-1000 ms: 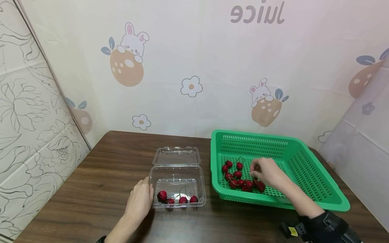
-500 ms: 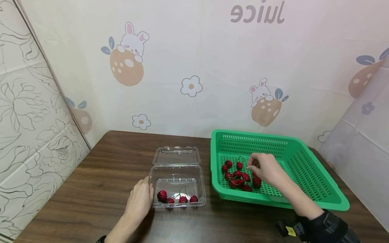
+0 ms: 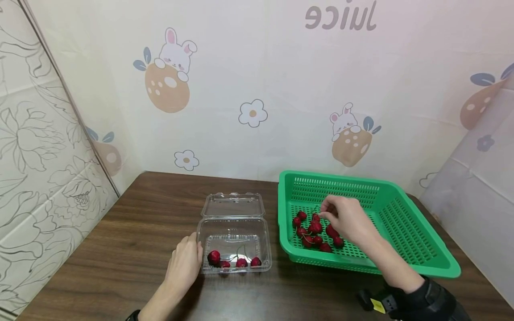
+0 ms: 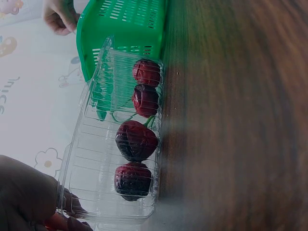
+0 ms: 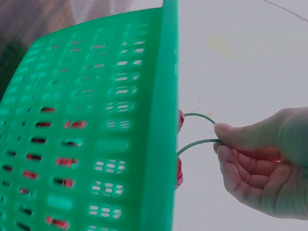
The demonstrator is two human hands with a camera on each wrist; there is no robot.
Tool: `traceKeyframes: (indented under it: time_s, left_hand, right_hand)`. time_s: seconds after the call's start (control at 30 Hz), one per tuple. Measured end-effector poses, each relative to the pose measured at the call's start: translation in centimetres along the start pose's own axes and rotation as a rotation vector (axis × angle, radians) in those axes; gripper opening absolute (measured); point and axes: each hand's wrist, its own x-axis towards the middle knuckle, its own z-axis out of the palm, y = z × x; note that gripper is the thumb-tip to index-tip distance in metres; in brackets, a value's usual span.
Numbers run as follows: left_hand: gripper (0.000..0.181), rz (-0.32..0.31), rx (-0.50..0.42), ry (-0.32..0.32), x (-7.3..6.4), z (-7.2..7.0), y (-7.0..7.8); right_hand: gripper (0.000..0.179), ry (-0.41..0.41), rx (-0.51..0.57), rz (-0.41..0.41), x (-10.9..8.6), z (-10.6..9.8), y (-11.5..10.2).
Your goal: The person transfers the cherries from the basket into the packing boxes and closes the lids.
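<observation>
My left hand (image 3: 184, 263) grips the left wall of an open clear plastic clamshell box (image 3: 268, 243). Several dark red cherries (image 4: 136, 141) line the box's near side, some with green stems. Over the green basket (image 3: 291, 254), my right hand (image 3: 348, 218) pinches green stems (image 5: 199, 142) between thumb and fingertips. Two cherries (image 5: 180, 171) hang from those stems, partly hidden by the basket's rim in the right wrist view. More loose cherries (image 3: 307, 241) lie in the basket's left part, close below the right hand.
The box's hinged lid (image 3: 234, 206) lies back toward the wall. Box and basket stand side by side on a dark wooden table (image 3: 132, 232), a narrow gap between them. A printed wall covering (image 3: 225, 147) rises behind the table.
My right hand has moved up and to the left over the basket. Several cherries beneath it have shifted. The left hand and the box have stayed put.
</observation>
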Motion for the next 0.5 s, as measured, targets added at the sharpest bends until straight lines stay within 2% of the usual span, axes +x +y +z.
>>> traceKeyframes:
  time_s: [0.23,0.5]
  left_hand:
    - [0.004,0.009,0.006,0.013,0.0,0.0,0.0]
    - [0.006,-0.002,0.006,0.000,0.0,0.0,0.0]
  right_hand:
    - [0.011,0.013,0.025,-0.008,0.4,0.2,-1.3]
    - [0.009,0.053,0.048,-0.026,1.2,0.5,-2.9]
